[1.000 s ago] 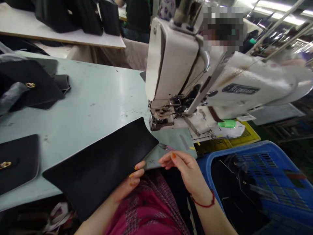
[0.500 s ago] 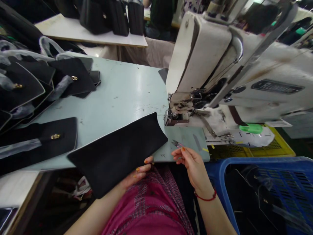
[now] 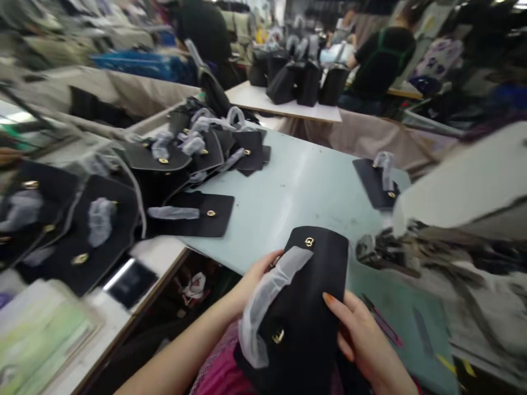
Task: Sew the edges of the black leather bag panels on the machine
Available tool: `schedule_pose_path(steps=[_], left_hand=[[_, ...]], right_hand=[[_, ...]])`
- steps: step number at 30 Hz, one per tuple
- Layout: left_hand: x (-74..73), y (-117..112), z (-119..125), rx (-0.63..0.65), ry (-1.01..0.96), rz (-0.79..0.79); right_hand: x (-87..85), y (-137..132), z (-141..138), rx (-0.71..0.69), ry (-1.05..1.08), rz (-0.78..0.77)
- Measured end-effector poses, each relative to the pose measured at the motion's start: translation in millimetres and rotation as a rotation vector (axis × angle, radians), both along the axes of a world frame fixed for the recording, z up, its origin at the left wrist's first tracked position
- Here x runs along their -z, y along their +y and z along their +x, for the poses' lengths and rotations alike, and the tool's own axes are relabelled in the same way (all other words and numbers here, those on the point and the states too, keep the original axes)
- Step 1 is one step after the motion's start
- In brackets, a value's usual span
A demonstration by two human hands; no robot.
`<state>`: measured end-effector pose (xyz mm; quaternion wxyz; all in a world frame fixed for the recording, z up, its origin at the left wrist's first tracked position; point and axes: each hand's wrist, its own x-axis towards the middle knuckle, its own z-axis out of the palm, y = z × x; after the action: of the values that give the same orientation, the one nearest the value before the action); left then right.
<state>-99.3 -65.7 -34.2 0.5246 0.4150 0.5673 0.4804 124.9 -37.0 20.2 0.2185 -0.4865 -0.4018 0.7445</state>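
A black leather bag panel (image 3: 313, 307) with gold clasps and a translucent wrapped strap (image 3: 269, 296) stands between my two hands at the near edge of the pale green table (image 3: 288, 197). My left hand (image 3: 257, 277) grips its left edge, fingers curled behind it. On the panel's right side lies my right hand (image 3: 362, 334), thumb pressed on the front. Small thread snips (image 3: 381, 321) lie on the table just right of my right hand.
Many black flap pieces with gold clasps (image 3: 164, 164) pile up at the left and back. One more piece (image 3: 376, 181) lies at the far right by the white sewing machine (image 3: 461, 208). A phone (image 3: 129, 282) rests at the left. Other people work at tables behind.
The view swung left and up. The black panel was turned over and stood up, showing clasps and strap; my right hand moved from the table edge onto it.
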Motion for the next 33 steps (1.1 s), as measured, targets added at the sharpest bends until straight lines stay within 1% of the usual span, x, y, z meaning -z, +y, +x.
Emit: schedule_pose_path(steps=[1,2,3,4,5,6,7,8,9,10,11,12,13,15,17,18,20,21,23,25,27,28,30,32,33], left_hand=[[-0.9,-1,-14,-0.023,0.102,0.062],[-1.6,-2,-30,-0.081,0.248,0.134],[-2.5,-5,-49,-0.179,0.428,0.207],[-3.8,-8,-70,-0.316,0.628,0.271],[-5.7,-13,-93,-0.480,0.817,0.312],[-7.8,-19,-117,-0.653,0.983,0.325],[-10.0,-26,-140,-0.806,1.112,0.306],[-11.8,-33,-163,-0.927,1.197,0.262],[-13.0,-40,-184,-1.002,1.229,0.204],[-13.4,-47,-203,-1.030,1.214,0.138],[-12.9,-53,-219,-1.017,1.164,0.078],[-11.8,-58,-232,-0.976,1.103,0.035],[-10.4,-61,-241,-0.930,1.044,0.011],[-9.0,-65,-248,-0.869,0.972,0.026],[-12.3,-64,-243,-0.878,0.935,0.089],[-16.5,-62,-237,-0.884,0.924,0.119],[-30.0,-57,-220,-0.956,0.782,0.233],[-38.8,-55,-209,-1.003,0.672,0.304],[-57.8,-50,-184,-1.063,0.373,0.457],[-74.1,-47,-154,-1.032,0.064,0.561],[-82.6,-48,-120,-0.940,-0.154,0.566],[-83.0,-50,-102,-0.894,-0.240,0.537],[-76.3,-57,-67,-0.799,-0.324,0.421],[-61.7,-66,-39,-0.688,-0.361,0.269],[-52.6,-70,-28,-0.626,-0.369,0.189]], right_hand=[[1.5,12,-8,0.000,-0.037,0.002],[3.0,26,-15,0.023,-0.050,0.024],[4.3,43,-23,0.087,-0.036,0.067],[5.3,61,-31,0.175,0.004,0.122],[5.9,79,-38,0.285,0.064,0.185],[6.4,95,-45,0.394,0.138,0.243],[7.0,108,-51,0.442,0.218,0.264],[8.4,117,-56,0.453,0.280,0.267],[10.9,121,-59,0.434,0.313,0.252],[14.9,119,-60,0.389,0.321,0.223],[20.4,113,-60,0.341,0.305,0.188],[27.2,103,-59,0.293,0.275,0.145],[34.8,90,-57,0.245,0.245,0.098],[49.6,63,-53,0.206,0.180,0.014],[59.9,41,-48,0.194,0.140,-0.039],[62.7,32,-46,0.189,0.132,-0.052],[63.6,21,-43,0.178,0.130,-0.061],[62.3,16,-42,0.175,0.133,-0.059],[57.6,8,-42,0.162,0.145,-0.055],[51.0,0,-44,0.125,0.197,-0.047],[42.7,-9,-49,0.066,0.294,-0.048],[37.7,-13,-52,0.036,0.351,-0.055],[25.7,-20,-55,-0.019,0.456,-0.082],[12.1,-23,-55,-0.040,0.540,-0.102],[5.4,-24,-53,-0.008,0.567,-0.091]])
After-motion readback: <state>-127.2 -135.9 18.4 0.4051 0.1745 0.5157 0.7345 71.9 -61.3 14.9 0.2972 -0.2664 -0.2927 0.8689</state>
